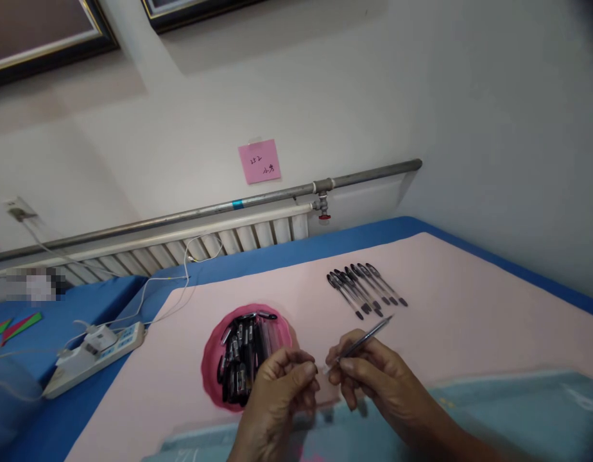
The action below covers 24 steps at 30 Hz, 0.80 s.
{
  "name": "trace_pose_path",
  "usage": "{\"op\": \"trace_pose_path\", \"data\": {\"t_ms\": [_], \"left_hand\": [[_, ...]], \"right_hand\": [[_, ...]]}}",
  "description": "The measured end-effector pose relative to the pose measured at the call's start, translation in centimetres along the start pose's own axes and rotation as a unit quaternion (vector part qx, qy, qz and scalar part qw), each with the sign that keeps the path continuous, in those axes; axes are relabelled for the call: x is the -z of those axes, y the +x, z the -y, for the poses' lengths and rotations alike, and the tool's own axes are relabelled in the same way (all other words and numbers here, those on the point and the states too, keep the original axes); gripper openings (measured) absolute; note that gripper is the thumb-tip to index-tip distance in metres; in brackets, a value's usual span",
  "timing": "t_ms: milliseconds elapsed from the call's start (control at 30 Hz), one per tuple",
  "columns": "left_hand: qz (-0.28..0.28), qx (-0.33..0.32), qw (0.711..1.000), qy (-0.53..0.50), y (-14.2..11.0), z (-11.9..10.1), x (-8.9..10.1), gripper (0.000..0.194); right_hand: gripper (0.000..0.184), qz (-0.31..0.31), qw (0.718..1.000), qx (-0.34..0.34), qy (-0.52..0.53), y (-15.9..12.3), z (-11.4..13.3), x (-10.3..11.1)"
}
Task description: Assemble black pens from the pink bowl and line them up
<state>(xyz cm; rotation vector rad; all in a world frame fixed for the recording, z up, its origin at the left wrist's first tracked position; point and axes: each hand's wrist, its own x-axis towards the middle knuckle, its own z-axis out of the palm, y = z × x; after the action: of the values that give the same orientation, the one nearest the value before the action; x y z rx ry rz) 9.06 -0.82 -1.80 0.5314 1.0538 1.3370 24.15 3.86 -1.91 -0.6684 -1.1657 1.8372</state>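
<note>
A pen with a slim see-through barrel and a dark tip [370, 335] slants up to the right in my right hand [373, 369], which is closed around it. My left hand [287, 382] faces it a short gap away, thumb and fingers pinched together. Whatever small piece may be between those fingertips is hidden. Just left of that hand, a round pink basket [210, 383] holds black pen caps [239, 378] and several clear pen tubes [268, 337]. Beyond my right hand lie several capped pens [366, 289], side by side in a slanting row.
Pink sheeting [470, 308] covers the blue table [373, 232]. A power strip [97, 356] with plugs and white cables sits at the left. A teal cloth [508, 410] runs along the near edge. Behind the table are a radiator [248, 237] and a pipe [277, 194].
</note>
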Motion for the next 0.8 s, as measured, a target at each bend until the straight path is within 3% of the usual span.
{"op": "trace_pose_path", "data": {"t_ms": [500,800], "left_hand": [[0.016,0.059,0.996,-0.063,-0.4,0.3,-1.1,0.029],[0.004,0.046,0.997,-0.065,-0.5,0.5,-1.2,0.029]], "right_hand": [[0.005,0.013,1.000,0.018,-0.003,0.0,0.1,0.5],[0.014,0.000,0.997,0.052,-0.056,-0.1,0.1,0.3]]}}
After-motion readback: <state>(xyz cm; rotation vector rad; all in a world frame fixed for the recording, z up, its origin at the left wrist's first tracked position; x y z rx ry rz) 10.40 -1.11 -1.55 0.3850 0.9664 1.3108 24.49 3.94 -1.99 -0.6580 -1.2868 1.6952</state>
